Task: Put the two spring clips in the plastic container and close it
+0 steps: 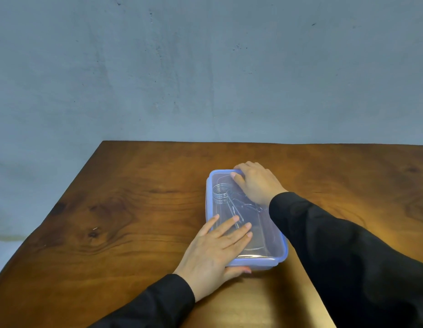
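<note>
Container (280,253) w/ both spring clips (229,200) inside, lid (257,235) on; closing step; left hand (215,247) flat on near end, right hand (255,181) pressing far corner; next: press rim till it seats.

We're looking through one wide head-worn camera, facing forward and down across the desk (134,209) from its near edge, close above both hands; the wall (205,67) at the far side fills our upper frame.
</note>
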A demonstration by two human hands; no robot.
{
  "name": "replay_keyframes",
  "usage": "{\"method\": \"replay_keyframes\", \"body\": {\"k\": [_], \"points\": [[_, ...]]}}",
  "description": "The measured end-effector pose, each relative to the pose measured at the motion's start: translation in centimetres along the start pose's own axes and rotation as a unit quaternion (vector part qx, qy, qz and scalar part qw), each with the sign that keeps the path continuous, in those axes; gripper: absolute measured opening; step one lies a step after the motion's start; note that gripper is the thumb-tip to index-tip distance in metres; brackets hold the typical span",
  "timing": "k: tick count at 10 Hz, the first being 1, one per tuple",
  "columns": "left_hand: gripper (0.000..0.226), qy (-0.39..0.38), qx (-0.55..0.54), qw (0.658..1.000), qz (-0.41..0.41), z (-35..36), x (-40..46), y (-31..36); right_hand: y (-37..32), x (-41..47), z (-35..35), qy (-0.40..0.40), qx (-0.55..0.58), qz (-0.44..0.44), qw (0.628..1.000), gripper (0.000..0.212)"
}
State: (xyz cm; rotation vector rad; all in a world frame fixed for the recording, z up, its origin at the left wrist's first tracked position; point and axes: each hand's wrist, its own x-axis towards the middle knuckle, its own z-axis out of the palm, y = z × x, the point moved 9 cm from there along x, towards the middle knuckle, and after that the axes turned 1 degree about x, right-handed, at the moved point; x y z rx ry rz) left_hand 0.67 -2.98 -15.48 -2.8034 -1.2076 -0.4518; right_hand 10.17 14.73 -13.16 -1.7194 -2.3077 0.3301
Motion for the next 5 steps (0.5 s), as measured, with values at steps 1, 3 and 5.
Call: {"method": "replay_keyframes", "body": {"k": [1,3,5], "points": [[0.059,0.010,-0.002,1.000,0.008,0.0,0.1,0.1,0.0,-0.1,0.0,0.000,-0.001,0.003,1.000,0.046],[0.059,0.015,-0.004,1.000,0.016,-0.4,0.2,0.1,0.0,-0.2,0.1,0.003,0.000,0.004,1.000,0.048],[0.089,-0.014,-0.059,0.998,0.012,-0.4,-0.3,-0.5,1.9,-0.7,-0.9,0.001,0.198,0.006,0.980,0.052]]}}
